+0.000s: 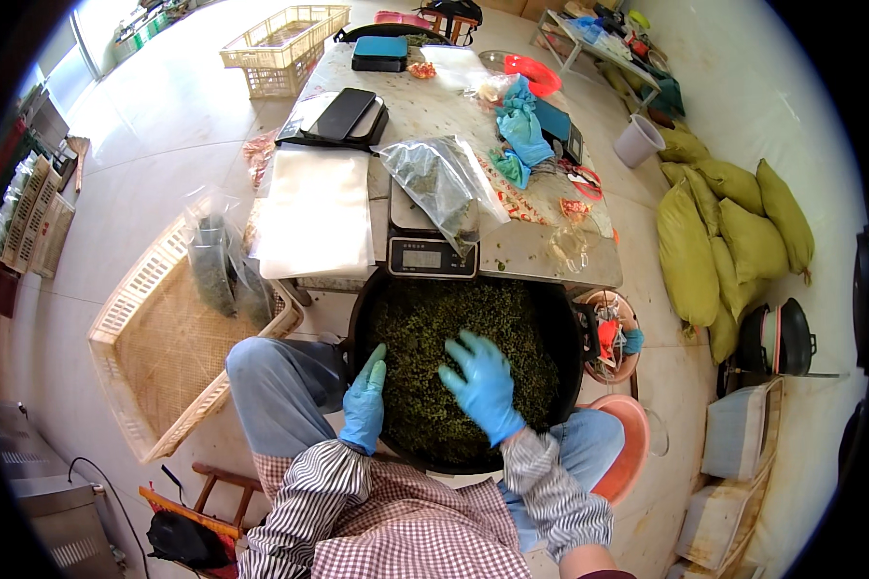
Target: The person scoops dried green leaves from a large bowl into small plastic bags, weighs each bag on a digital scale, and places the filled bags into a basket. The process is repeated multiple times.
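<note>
We find both gloved hands in the black basin [565, 333] of green leaves [454, 338], which sits at the person's knees just below the scale [433, 253]. The left hand [365, 403] lies edge-on at the basin's left rim, fingers together and extended, holding nothing. The right hand [483, 384] rests palm-down on the leaves, fingers spread, gripping nothing — a filled clear bag [439, 183] lies on the scale.

Tea-packing workshop, scale [433, 253], leaf basin [550, 309], sacks [687, 256]
</note>
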The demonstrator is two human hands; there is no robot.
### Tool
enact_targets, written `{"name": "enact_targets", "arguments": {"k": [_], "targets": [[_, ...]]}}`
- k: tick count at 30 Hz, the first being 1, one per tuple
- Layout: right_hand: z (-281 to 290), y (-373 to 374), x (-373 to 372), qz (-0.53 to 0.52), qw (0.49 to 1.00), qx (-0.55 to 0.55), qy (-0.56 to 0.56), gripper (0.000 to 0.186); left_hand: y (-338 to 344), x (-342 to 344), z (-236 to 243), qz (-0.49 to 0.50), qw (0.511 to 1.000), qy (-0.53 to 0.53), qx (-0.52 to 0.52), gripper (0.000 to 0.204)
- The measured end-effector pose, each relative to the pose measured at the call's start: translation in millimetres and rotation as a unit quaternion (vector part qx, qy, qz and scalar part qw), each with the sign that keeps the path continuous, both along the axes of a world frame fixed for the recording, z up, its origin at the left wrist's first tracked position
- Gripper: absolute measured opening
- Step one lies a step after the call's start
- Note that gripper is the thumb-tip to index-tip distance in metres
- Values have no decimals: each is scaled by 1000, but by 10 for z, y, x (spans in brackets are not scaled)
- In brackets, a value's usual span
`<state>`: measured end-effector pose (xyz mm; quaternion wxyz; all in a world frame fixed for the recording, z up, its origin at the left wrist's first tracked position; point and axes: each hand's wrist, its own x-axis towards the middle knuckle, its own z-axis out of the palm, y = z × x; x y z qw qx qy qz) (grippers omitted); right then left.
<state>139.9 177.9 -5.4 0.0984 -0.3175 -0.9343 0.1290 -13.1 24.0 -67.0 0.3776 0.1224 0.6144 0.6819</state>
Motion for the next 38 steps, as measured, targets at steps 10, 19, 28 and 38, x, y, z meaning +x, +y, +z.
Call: {"name": "enact_targets", "arguments": {"k": [10,19,28,38], "targets": [[219,-160,319,-48,988,62,130,19,-16,13,30,-4,999,41,-26,42],[154,463,-163,-66,988,-82,109,24,-18,25,73,-17,999,34,-6,42],[336,371,691,-145,606,-628,467,39,-72,-2,111,-26,999,-14,43,52],[273,99,635,-206,577,-661,433,42,-517,247,360,-44,984,-142,101,65]]}}
